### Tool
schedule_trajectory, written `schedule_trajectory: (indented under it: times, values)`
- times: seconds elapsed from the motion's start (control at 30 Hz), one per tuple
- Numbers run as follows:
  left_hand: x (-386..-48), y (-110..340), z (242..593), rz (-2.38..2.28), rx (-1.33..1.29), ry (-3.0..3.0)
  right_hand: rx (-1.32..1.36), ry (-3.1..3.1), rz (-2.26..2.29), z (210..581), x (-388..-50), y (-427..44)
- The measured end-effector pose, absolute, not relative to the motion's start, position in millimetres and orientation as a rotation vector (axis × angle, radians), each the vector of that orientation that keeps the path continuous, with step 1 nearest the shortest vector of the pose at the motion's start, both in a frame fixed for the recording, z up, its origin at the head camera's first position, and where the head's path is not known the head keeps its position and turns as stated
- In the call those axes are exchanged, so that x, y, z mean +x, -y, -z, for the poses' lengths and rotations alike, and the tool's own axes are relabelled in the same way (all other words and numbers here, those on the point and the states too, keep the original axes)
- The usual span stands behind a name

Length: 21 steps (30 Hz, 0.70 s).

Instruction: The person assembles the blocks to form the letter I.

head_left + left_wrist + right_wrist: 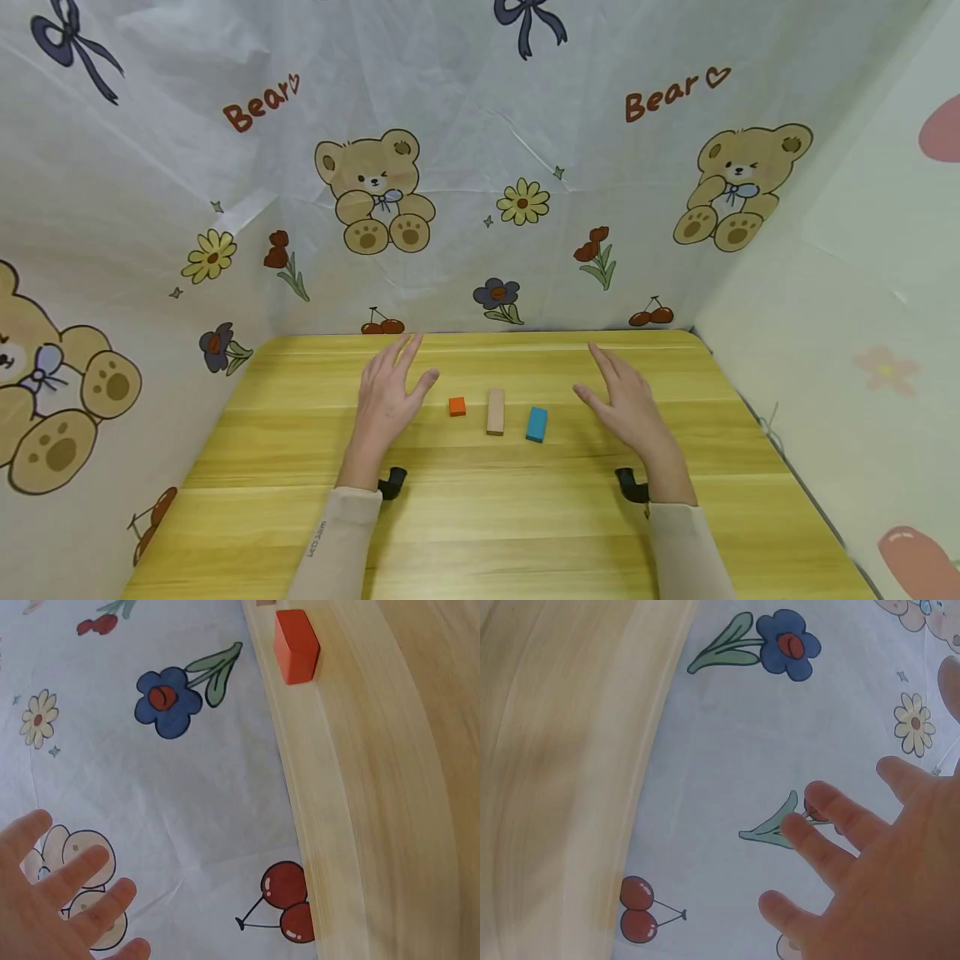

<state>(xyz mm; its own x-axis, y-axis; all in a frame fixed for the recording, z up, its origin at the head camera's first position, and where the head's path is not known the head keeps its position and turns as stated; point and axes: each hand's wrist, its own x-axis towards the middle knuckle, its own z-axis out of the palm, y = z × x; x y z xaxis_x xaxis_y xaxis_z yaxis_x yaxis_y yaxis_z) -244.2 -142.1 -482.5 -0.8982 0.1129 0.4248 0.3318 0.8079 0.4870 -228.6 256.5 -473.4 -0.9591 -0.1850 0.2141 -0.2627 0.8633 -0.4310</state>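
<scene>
Orange cuboid block [457,407], pale wood-coloured bar [496,412] and blue rectangular block [537,424] lie between our left grip [388,404] and right grip [628,407]; we hold both grips' fingers apart.

On table [487,517], left block [457,407]; middle block [496,412] just right of it; right block [536,424] further right, slightly nearer the viewer; all three apart. Left grip [386,404] left of left block; right grip [628,408] right of right block; cloth [465,100] behind table and along its left side.
</scene>
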Motion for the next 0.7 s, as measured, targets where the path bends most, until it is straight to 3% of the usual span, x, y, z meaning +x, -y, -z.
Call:
schedule_trajectory:
  times: [0.7]
  values:
    - [-239, 109, 487, 0.988, -0.381, 2.632, 0.389, 2.858, -0.968, 473, -233, -242]
